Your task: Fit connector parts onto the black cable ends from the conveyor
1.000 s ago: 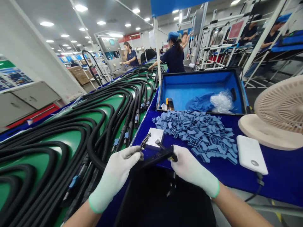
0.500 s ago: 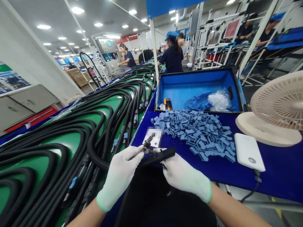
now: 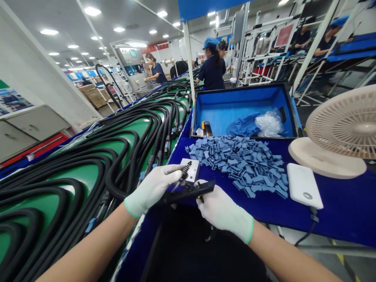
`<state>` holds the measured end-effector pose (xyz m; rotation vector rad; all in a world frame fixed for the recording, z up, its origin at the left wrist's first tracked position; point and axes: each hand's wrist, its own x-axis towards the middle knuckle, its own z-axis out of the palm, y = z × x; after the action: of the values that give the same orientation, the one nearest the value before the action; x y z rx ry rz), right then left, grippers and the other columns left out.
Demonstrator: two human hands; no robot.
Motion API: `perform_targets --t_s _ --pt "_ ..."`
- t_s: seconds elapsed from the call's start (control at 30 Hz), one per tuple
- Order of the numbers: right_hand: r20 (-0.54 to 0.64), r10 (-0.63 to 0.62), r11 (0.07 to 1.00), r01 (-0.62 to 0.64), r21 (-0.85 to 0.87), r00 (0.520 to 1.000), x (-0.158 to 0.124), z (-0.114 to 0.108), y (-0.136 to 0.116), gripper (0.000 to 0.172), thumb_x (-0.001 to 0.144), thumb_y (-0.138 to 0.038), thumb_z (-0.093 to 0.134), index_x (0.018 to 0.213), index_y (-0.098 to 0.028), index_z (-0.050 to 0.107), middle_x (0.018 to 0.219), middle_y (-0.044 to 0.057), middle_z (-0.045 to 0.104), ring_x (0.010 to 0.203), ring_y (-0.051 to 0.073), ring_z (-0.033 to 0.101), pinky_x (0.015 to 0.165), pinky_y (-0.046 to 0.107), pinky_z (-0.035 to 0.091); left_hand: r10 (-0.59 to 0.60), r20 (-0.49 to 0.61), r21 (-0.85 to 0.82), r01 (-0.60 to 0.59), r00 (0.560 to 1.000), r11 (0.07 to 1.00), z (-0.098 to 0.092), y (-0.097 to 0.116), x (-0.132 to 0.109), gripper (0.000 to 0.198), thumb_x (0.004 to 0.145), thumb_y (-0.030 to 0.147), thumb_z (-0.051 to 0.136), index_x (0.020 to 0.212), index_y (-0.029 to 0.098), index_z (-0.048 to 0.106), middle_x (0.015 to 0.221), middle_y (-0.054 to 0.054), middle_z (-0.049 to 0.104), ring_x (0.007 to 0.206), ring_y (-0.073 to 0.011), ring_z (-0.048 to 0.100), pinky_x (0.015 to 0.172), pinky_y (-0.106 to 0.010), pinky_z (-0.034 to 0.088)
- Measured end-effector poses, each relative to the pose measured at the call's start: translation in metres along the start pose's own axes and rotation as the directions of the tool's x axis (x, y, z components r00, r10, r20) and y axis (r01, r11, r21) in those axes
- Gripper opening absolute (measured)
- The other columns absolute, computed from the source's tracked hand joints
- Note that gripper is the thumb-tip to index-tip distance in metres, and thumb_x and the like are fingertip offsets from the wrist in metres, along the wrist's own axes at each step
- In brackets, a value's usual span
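Observation:
My left hand (image 3: 158,184), in a white glove with a green cuff, is closed with thumb and fingers pinching a black ribbed connector (image 3: 186,169) that points up and away. Just right of it, my right hand (image 3: 221,209), gloved alike, is closed around a long black bar-shaped part (image 3: 205,188) lying across in front of the fingers. A small yellow bit shows under the right fingers; what it belongs to is hidden. Behind the connector, a white block with holes (image 3: 194,170) sits on the blue table surface (image 3: 337,211).
Blue plastic clips (image 3: 246,162) lie heaped beyond my right hand. Behind them stands a blue bin (image 3: 243,105) holding cloth and clear plastic. A white power bank (image 3: 304,186) and a fan (image 3: 346,133) are at right. Black hoses (image 3: 88,164) cover the green belt at left. Co-workers stand farther back.
My left hand has shifted up and turned, now gripping the connector from its left side, with more forearm showing. The right hand keeps its grip and has barely moved.

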<state>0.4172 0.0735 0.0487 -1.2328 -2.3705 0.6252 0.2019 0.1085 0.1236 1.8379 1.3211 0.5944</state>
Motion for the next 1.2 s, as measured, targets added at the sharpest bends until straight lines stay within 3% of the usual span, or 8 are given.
perform_targets --t_s 0.17,0.43,0.63,0.73,0.83,0.93,1.03,1.2 --pt "-0.013 -0.071 0.997 0.071 0.013 0.997 0.000 0.007 0.012 0.027 0.091 -0.011 0.049 0.107 -0.018 0.070 0.107 0.010 0.073 0.112 0.027 0.064 0.103 0.041 0.049 -0.035 -0.090 0.033 0.039 0.995 0.999 0.007 0.000 0.009 0.045 0.091 0.048 0.062 0.123 0.020 0.075 0.122 -0.004 0.075 0.114 -0.0299 0.068 0.109 -0.038 0.048" --pt "-0.061 0.090 0.996 -0.091 -0.018 0.994 0.023 0.030 0.021 0.027 0.097 -0.015 0.044 0.112 -0.017 0.067 0.111 0.009 0.074 0.106 0.023 0.067 0.096 0.032 0.050 -0.030 -0.154 0.091 0.045 0.988 0.995 0.015 -0.001 0.006 0.040 0.090 0.048 0.066 0.120 0.025 0.077 0.124 -0.002 0.075 0.117 -0.0306 0.067 0.109 -0.039 0.047" --pt "-0.037 0.038 0.993 -0.041 -0.110 0.999 0.002 0.014 0.027 0.027 0.089 -0.007 0.044 0.101 -0.014 0.068 0.099 0.012 0.072 0.090 0.024 0.067 0.086 0.034 0.051 -0.040 -0.121 0.059 0.047 0.992 0.997 0.013 0.000 0.009 0.045 0.092 0.046 0.063 0.129 0.022 0.072 0.118 -0.005 0.076 0.111 -0.0314 0.069 0.103 -0.041 0.050" --pt "-0.097 0.161 0.972 -0.174 -0.157 0.982 -0.008 0.001 0.033 0.027 0.085 -0.003 0.047 0.100 -0.012 0.068 0.097 0.015 0.070 0.090 0.026 0.065 0.085 0.039 0.050 -0.065 -0.104 -0.062 0.058 0.992 0.996 0.014 -0.003 0.009 0.048 0.094 0.048 0.060 0.130 0.018 0.071 0.105 -0.007 0.078 0.098 -0.0296 0.072 0.085 -0.037 0.057" --pt "-0.195 0.233 0.965 -0.201 0.168 0.953 -0.013 -0.007 0.033 0.034 0.082 -0.017 0.069 0.115 -0.017 0.065 0.113 0.013 0.068 0.103 0.028 0.064 0.092 0.042 0.050 -0.095 -0.102 -0.211 0.072 0.990 0.975 0.016 -0.008 0.007 0.048 0.092 0.048 0.064 0.129 0.017 0.071 0.101 -0.008 0.078 0.088 -0.0265 0.073 0.072 -0.032 0.056" --pt "-0.059 0.283 0.647 -0.146 0.748 0.957 -0.016 -0.009 0.025 0.049 0.076 -0.027 0.080 0.121 -0.019 0.062 0.103 0.007 0.072 0.092 0.024 0.069 0.084 0.039 0.056 -0.084 -0.090 -0.231 0.061 0.992 0.971 0.017 -0.008 0.003 0.044 0.091 0.043 0.067 0.129 0.019 0.071 0.108 -0.006 0.078 0.096 -0.0265 0.072 0.079 -0.032 0.057" --pt "0.059 0.341 0.227 -0.143 0.963 0.938 -0.013 -0.006 0.015 0.040 0.076 -0.029 0.079 0.109 -0.015 0.061 0.080 0.004 0.071 0.073 0.023 0.072 0.074 0.042 0.060 -0.022 -0.045 -0.094 0.017 0.999 0.995 0.018 -0.003 -0.003 0.038 0.092 0.036 0.067 0.128 0.026 0.072 0.123 -0.002 0.074 0.114 -0.0270 0.068 0.102 -0.036 0.050" --pt "0.080 0.323 0.059 -0.104 0.993 0.943 -0.007 0.000 0.004 0.039 0.068 -0.014 0.077 0.103 -0.014 0.058 0.081 0.005 0.073 0.073 0.028 0.076 0.077 0.049 0.062 0.103 0.075 0.070 -0.108 0.992 0.992 0.027 0.005 -0.012 0.032 0.090 0.021 0.065 0.119 0.030 0.075 0.119 0.001 0.073 0.116 -0.0239 0.065 0.106 -0.035 0.047"
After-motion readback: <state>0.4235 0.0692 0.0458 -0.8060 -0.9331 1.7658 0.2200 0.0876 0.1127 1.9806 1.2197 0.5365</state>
